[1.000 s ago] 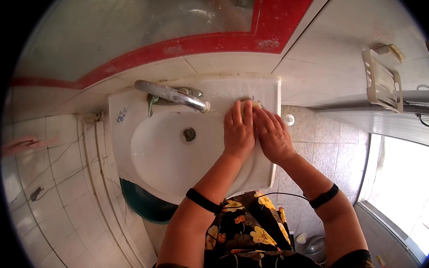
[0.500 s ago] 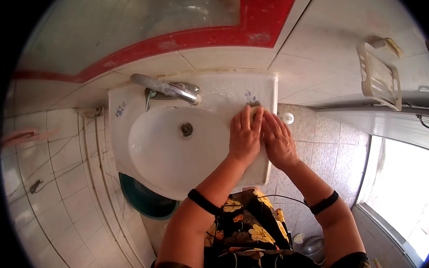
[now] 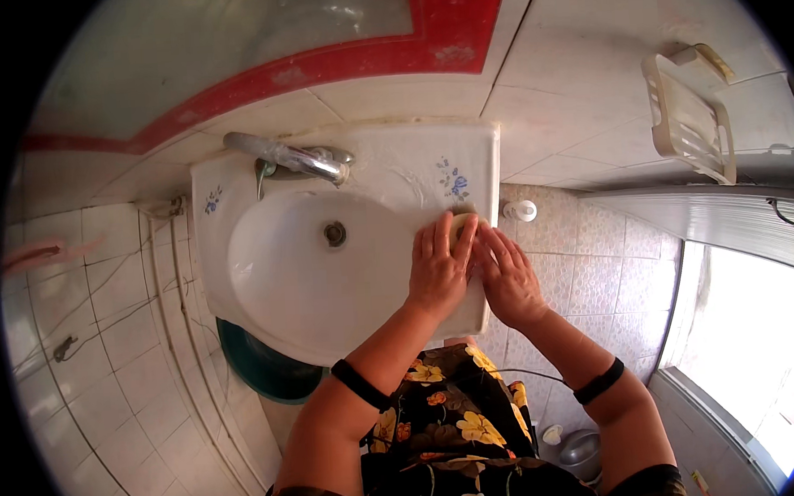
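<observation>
A white washbasin (image 3: pixel 392 325) with blue flower decals fills the middle of the view. On the right part of its top, both hands press a small pale beige sponge-like pad (image 3: pixel 458 229). My left hand (image 3: pixel 438 268) lies over it with fingers closed together and bent down. Close against it, my right hand (image 3: pixel 509 282) rests its fingertips at the pad's right side. Most of the pad is hidden under the fingers, so its exact kind is hard to make out. A chrome tap (image 3: pixel 307 163) stands at the back of the basin, above the drain (image 3: pixel 334 233).
A red-framed mirror (image 3: pixel 316 77) hangs behind the basin. Beyond the basin's right edge is a white bottle (image 3: pixel 523 211). A plastic rack (image 3: pixel 689 125) is fixed on the right wall. Below left sits a green tub (image 3: pixel 264 367); a grey metal bowl (image 3: pixel 580 454) stands lower right.
Both hands and the pad have slid toward me along the basin's right side, uncovering more of the blue flower decal. The view has also shifted slightly.
</observation>
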`<state>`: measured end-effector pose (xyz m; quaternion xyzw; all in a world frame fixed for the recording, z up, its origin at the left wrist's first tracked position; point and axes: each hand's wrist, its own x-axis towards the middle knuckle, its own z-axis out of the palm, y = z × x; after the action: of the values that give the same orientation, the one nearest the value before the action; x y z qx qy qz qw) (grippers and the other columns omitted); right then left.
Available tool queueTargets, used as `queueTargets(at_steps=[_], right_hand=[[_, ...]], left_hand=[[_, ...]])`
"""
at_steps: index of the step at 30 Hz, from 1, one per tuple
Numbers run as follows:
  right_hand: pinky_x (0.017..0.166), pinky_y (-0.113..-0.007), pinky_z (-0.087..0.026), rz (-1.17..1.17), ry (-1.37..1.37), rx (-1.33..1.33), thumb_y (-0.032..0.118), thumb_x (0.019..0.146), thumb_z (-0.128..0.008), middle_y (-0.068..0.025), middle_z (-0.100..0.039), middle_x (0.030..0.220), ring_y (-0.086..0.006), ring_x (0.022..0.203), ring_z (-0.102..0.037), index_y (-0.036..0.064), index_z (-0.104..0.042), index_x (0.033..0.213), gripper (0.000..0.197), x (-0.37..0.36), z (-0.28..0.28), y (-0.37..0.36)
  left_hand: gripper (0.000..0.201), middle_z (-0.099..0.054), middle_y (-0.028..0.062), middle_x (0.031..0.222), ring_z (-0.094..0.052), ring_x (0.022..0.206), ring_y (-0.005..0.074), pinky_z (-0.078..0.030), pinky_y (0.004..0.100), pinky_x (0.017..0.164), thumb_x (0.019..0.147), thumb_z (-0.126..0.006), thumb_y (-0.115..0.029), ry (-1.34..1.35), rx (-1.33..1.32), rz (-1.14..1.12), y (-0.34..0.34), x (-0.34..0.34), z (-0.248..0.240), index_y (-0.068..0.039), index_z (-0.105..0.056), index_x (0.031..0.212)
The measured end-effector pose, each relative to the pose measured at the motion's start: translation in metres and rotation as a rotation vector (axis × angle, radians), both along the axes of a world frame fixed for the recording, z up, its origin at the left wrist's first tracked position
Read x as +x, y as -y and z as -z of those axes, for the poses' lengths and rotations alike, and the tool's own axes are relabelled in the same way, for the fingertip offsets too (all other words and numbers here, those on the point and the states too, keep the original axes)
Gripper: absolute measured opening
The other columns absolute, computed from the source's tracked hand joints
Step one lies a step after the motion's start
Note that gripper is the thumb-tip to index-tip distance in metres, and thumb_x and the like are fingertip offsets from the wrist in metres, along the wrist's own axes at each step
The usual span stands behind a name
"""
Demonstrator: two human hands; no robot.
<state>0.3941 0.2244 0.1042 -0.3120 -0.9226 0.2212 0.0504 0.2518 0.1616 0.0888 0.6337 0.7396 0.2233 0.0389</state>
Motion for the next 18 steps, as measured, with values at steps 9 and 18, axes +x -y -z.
queueTargets(at_steps=[9, 18], right_hand=[[0.105, -0.040, -0.034, 0.165, -0.104, -0.018, 0.011, 0.089, -0.044, -0.0111, -0.038, 0.142, -0.0281, 0.130, -0.037, 0.0071, -0.042, 0.134, 0.045, -0.013, 0.005, -0.007], [0.098, -0.041, -0.041, 0.289, -0.152, -0.027, 0.009, 0.089, -0.044, -0.0140, -0.036, 0.142, -0.0332, 0.122, -0.045, 0.0103, -0.041, 0.134, 0.045, -0.002, 0.000, 0.031]], left_hand=[[0.055, -0.040, 0.0178, 0.130, -0.042, 0.115, 0.0354, -0.033, 0.0453, 0.100, 0.082, -0.059, -0.019, -0.008, 0.032, -0.053, -0.026, 0.006, 0.011, -0.014, -0.043, 0.135], [0.052, -0.040, 0.0173, 0.129, -0.044, 0.113, 0.0341, -0.034, 0.0429, 0.099, 0.085, -0.053, -0.018, 0.017, 0.008, 0.129, -0.005, 0.005, -0.003, -0.016, -0.042, 0.135]])
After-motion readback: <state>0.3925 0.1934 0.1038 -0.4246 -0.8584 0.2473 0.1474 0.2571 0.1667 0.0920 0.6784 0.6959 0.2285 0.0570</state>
